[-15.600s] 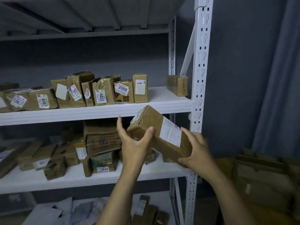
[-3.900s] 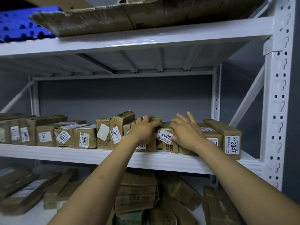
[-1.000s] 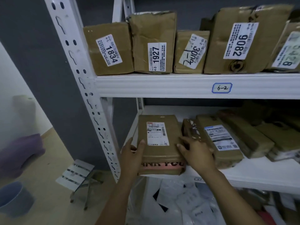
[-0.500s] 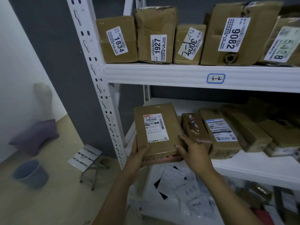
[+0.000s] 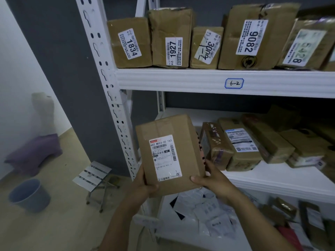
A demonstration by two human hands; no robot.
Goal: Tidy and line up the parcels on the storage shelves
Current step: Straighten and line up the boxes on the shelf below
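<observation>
Shelf point(image 5: 181, 80) tagged 6-2, left hand point(image 5: 143, 185) and right hand point(image 5: 215, 180) gripping parcel point(image 5: 167, 151) labelled 642 M003-00 163

1834 parcel point(image 5: 129, 42), 1927 parcel point(image 5: 171, 36), 9082 parcel point(image 5: 253, 38), shelf tag point(image 5: 234, 83) 6-2

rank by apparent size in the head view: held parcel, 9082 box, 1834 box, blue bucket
Top: held parcel and 9082 box, about alike; parcel nearer the camera, so unranked.
Then 1834 box.
Smallest: blue bucket.
</observation>
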